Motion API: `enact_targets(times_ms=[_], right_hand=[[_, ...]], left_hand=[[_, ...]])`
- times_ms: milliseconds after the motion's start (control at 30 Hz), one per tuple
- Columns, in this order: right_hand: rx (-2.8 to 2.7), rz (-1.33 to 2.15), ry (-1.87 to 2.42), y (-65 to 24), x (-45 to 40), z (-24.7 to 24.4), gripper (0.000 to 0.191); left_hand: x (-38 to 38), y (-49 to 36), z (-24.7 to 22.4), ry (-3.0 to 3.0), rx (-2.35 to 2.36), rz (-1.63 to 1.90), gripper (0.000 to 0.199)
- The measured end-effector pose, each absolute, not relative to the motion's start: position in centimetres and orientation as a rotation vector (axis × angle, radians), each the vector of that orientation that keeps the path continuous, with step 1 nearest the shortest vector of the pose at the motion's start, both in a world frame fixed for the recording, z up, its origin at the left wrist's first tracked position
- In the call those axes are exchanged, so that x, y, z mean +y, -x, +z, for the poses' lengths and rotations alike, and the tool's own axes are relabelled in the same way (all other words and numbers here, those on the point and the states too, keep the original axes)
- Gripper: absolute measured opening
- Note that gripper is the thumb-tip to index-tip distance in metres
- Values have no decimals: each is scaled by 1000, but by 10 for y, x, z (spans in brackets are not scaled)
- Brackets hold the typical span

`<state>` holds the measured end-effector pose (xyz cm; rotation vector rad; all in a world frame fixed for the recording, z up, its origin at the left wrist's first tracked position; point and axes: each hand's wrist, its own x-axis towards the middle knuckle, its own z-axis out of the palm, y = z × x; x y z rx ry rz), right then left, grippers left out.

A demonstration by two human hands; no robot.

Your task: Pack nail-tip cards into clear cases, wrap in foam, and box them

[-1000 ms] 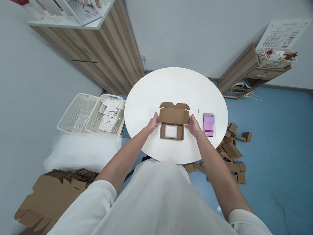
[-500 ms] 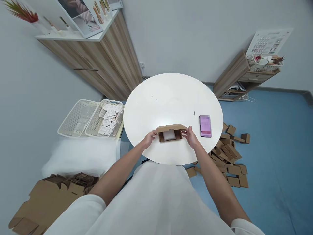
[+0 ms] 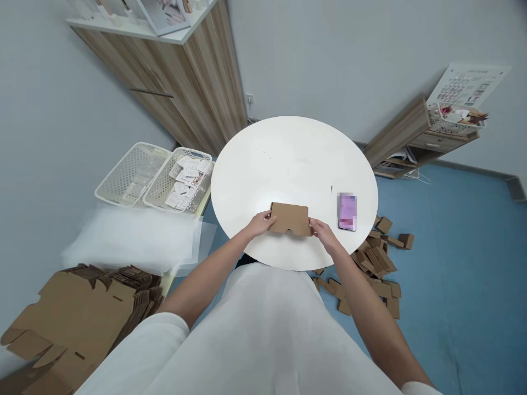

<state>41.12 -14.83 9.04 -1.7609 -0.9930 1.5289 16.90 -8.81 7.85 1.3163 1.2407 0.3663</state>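
A small brown cardboard box (image 3: 290, 218) is between my hands at the near part of the round white table (image 3: 288, 159). Its lid lies over the top, so the inside is hidden. My left hand (image 3: 262, 223) grips the box's left end, thumb on top. At the right end, my right hand (image 3: 323, 230) has its fingers closed on the near corner. A phone (image 3: 347, 212) with a purple screen lies to the right of the box.
Left of the table are white baskets (image 3: 181, 181), one holding paper slips, white foam sheets (image 3: 132, 236) and flat cardboard blanks (image 3: 78, 312). Folded boxes (image 3: 376, 258) pile on the floor at right. Cabinets (image 3: 197, 77) stand behind.
The lid has come down over the box, covering the white padded item seen inside before. Both hands have closed in on the box ends. The camera view has shifted slightly.
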Motion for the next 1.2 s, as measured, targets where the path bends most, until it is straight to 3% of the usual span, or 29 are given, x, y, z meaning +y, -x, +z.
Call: enact_targets(times_ms=[133, 333, 567, 767, 867, 1067, 1200], right_hand=[[-1008, 1385, 1905, -400, -161, 74, 45], [-1231, 1162, 2057, -398, -168, 62, 56], [-1710, 1056, 2049, -385, -181, 65, 43], [-1662, 1041, 2028, -383, -198, 49, 58], [-1540, 1075, 1979, -386, -204, 48, 69], [-1368, 1195, 1934, -392, -216, 48, 75], [-1333, 1239, 1858, -388, -220, 36, 91]], left_hand=[[-102, -173, 62, -1453, 1513, 342, 46], [-108, -168, 52, -1647, 1718, 362, 48], [-105, -167, 51, -1953, 1562, 379, 26], [-112, -157, 48, -1812, 1660, 419, 48], [-117, -143, 47, -1782, 1577, 406, 49], [-124, -130, 44, -1846, 1389, 273, 71], [-126, -139, 41, -1888, 1282, 165, 81]])
